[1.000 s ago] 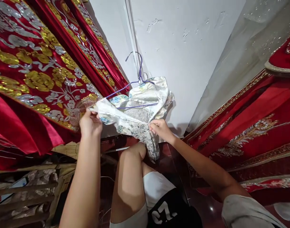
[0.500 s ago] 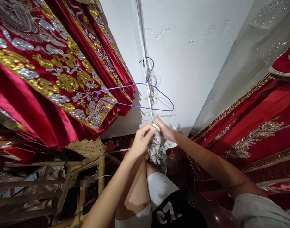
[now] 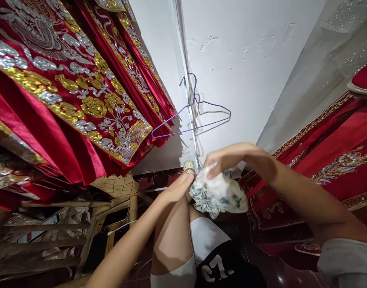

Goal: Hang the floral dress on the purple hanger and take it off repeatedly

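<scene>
A crumpled white cloth with a green and blue print (image 3: 221, 198) hangs above my lap, slightly blurred. My right hand (image 3: 228, 158) arches over its top, thumb and fingers pinched on the fabric. At the cloth's left edge is my left hand (image 3: 179, 187), fingers closed along the material and partly hidden. Just beyond its fingertips shows a cream, rounded thing with small dark holes (image 3: 188, 165); its kind is unclear. Farther up, a purple wire hanger (image 3: 183, 132) hangs bare from a white metal pole (image 3: 186, 80).
Red garments with gold and silver sequins (image 3: 93, 104) hang at the left. More red embroidered clothing (image 3: 336, 172) hangs at the right beside translucent plastic covers (image 3: 294, 80). A bamboo chair or rack (image 3: 132, 206) with phones stands at lower left, and a white wall (image 3: 240, 48) lies ahead.
My right hand has risen over the cloth and pulled it out to the right, spreading it. The left hand has lowered slightly. The hanger has swung round on the pole.
</scene>
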